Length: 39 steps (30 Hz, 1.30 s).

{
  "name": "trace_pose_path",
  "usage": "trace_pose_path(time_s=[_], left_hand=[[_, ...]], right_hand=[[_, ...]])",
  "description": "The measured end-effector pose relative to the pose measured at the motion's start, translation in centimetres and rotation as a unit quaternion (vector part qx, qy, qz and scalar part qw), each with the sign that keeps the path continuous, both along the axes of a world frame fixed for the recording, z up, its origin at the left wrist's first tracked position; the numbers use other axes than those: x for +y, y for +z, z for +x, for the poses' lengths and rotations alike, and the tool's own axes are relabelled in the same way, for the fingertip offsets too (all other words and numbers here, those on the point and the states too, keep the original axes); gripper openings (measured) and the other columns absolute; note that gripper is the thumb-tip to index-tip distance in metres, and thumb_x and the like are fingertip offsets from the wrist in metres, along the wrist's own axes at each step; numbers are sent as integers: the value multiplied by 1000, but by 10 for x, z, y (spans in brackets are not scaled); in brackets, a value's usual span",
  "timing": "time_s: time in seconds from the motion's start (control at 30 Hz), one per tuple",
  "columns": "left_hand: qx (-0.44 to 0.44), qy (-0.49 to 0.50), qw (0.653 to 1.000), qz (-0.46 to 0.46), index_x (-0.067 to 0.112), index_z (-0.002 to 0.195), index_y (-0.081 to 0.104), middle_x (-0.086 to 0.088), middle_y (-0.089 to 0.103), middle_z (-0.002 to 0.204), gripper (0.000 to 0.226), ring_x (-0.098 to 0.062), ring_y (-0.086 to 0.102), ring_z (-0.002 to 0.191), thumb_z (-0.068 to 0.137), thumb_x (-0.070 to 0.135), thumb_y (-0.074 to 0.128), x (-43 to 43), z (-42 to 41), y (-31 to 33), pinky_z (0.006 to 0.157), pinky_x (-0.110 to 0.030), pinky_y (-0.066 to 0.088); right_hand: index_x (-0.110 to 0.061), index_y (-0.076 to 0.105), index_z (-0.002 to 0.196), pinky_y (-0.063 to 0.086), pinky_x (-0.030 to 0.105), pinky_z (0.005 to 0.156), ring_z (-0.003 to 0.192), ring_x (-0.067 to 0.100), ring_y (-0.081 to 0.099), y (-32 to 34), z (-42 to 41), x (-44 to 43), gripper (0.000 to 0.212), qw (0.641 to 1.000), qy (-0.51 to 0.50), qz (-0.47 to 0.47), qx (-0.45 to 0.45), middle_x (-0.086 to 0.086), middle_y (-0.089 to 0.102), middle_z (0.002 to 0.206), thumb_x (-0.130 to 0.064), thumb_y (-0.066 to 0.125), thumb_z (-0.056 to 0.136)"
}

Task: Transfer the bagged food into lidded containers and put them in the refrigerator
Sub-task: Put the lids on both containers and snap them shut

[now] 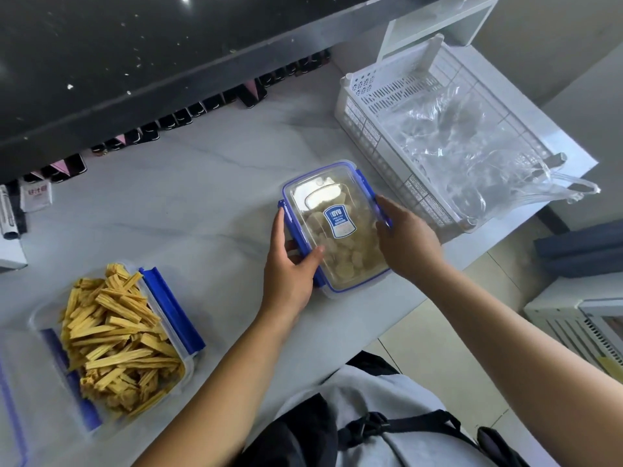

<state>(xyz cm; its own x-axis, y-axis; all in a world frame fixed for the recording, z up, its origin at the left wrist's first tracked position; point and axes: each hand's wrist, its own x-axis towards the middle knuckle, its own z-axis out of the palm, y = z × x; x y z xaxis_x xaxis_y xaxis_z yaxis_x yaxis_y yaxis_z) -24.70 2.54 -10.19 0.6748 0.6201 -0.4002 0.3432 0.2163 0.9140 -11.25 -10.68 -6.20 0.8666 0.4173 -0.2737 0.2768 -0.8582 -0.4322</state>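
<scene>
A clear container [337, 227] with a blue-rimmed lid and a blue label lies on the marble counter, pale food pieces inside. My left hand [290, 264] grips its left side, thumb on the lid and fingers curled around the blue latch. My right hand [406, 237] holds the right edge, fingers curled over the right latch. At the lower left stands an open clear container [111, 342] heaped with yellow tofu sticks. Empty clear plastic bags [472, 156] lie crumpled in a white basket [367, 136].
A blue-edged lid [175, 315] leans beside the open container. A row of dark phones [202, 109] lines the back of the counter [188, 203] under a black ledge. A white appliance [580, 325] stands on the floor at right.
</scene>
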Motion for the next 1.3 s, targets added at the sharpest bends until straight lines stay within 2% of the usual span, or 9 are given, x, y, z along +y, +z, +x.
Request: trace_pose_path(time_s=[0.13,0.23,0.5,0.63,0.73,0.83,1.1,1.23,1.3], left_hand=[[-1,24,1000,-11,49,151,26,4,65,124,89,0,66,98,86,14,76,-4,21,1,86,-47,60],[-8,39,998,-41,48,151,27,2,66,124,87,-1,67,99,87,13,75,-6,25,2,87,-42,60],[9,60,994,-91,58,144,32,3,67,118,82,-16,68,107,89,13,73,-4,37,12,75,-44,62],[90,23,993,71,50,148,32,7,49,142,73,-7,52,125,91,28,71,-4,16,26,101,-32,50],[185,-45,943,273,52,152,16,14,18,161,79,-2,11,149,91,42,66,-9,-27,41,115,-19,18],[266,-6,901,342,58,149,7,16,-2,164,82,-3,-10,150,89,54,63,-19,-81,53,117,-26,7],[409,203,840,293,41,155,20,-3,9,166,92,-21,4,153,75,72,53,-4,-240,51,121,-46,18],[483,250,802,247,35,156,20,-14,14,164,101,-32,11,151,71,73,59,34,-318,25,119,-47,21],[506,251,791,237,33,156,19,-15,15,163,108,-34,14,150,66,78,58,59,-348,10,120,-47,22]], right_hand=[[-33,36,152,11,49,122,153,29,13,-21,-22,10,51,982,160,0,-97,3,26,163,-30,43,102],[-37,27,155,8,53,122,154,26,12,-38,-27,3,54,964,217,-25,-150,1,24,164,-47,29,102],[-37,28,155,5,54,122,154,25,11,-34,-7,8,58,962,237,-21,-137,1,22,165,-52,23,99],[-38,29,154,-3,53,122,155,22,-1,-24,-1,4,67,966,249,34,-65,-1,15,167,-60,27,91],[-37,34,152,2,51,123,155,22,-3,-9,-4,8,72,954,274,122,-33,-2,17,166,-60,40,84],[-37,40,149,6,50,123,155,21,0,1,-24,23,70,925,337,178,3,-4,20,165,-59,45,83],[-42,28,153,13,50,121,154,22,3,-12,-101,52,68,844,516,145,26,-7,11,166,-62,35,88],[-47,5,155,3,51,123,152,25,-13,-50,-143,47,76,814,581,-20,-14,-4,-10,166,-75,11,85],[-45,22,154,12,54,118,152,29,5,-68,-160,43,75,812,578,-69,-27,3,15,166,-77,9,87]])
